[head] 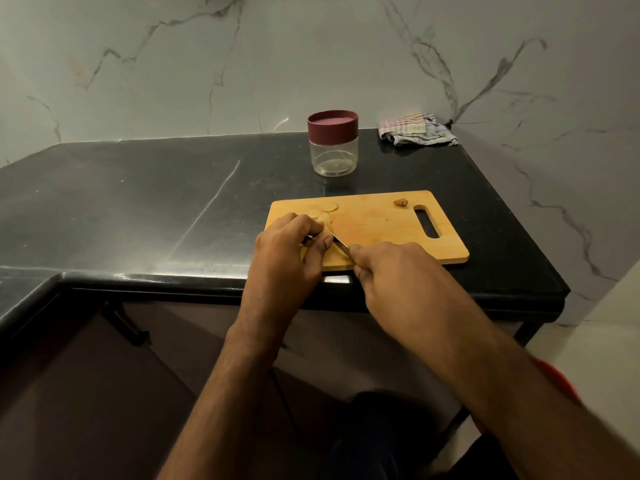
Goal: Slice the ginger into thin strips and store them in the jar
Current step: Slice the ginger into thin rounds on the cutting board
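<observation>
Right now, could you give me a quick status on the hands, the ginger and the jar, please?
Left hand holds ginger down on cutting board; right hand grips knife. Round slices cut, no strips visible. Jar lidded behind board.

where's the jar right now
In the head view the jar, lid on, stands on the black counter behind the cutting board, left of the striped cloth.

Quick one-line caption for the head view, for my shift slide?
Left hand steadies ginger on the cutting board while the right hand slices with a knife; lidded jar waits behind.
</observation>
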